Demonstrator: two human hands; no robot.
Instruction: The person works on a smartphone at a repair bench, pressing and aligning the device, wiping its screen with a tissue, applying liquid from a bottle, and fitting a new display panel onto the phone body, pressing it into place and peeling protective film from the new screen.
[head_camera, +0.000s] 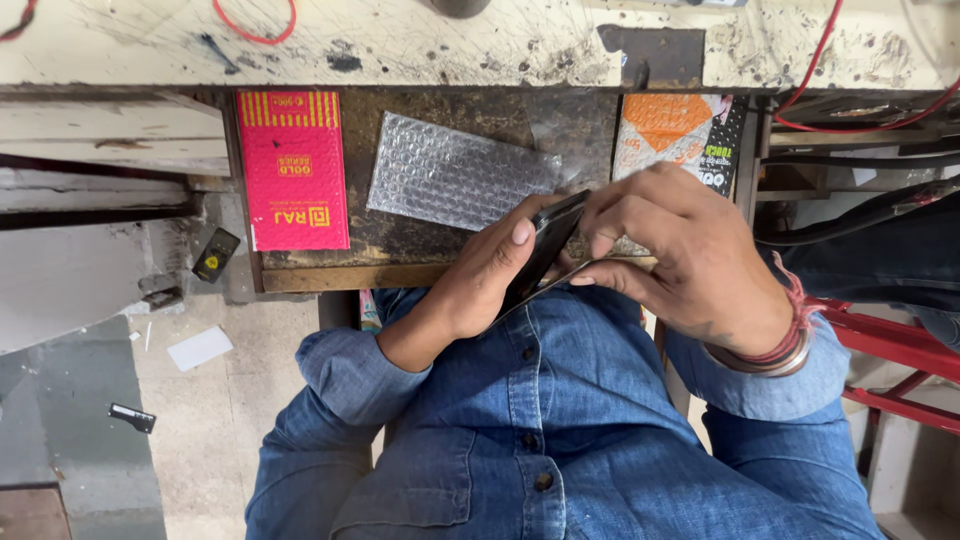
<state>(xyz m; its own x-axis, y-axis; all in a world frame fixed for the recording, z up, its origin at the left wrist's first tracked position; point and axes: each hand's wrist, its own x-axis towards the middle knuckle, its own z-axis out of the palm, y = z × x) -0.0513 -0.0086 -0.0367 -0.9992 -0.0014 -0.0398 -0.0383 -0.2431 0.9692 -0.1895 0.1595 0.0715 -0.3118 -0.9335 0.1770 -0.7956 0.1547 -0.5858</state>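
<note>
Two hands meet over your lap in the head view, just below the open drawer (300, 278) of the bench (400, 45). Your left hand (480, 285) closes its grip around a dark phone (548, 245), tilted on edge, thumb along its side. Your right hand (690, 255) pinches at the thin panel edge at the phone's lower side, fingers curled over it from three o'clock. In the drawer, a bubble-wrap pouch (455, 178) lies at twelve o'clock of the phone, a pink packet (293, 170) at ten, an orange packet (670, 130) at one. The step looks like parting or seating that panel; any further move calls for steady, even fingertip pressure.
</note>
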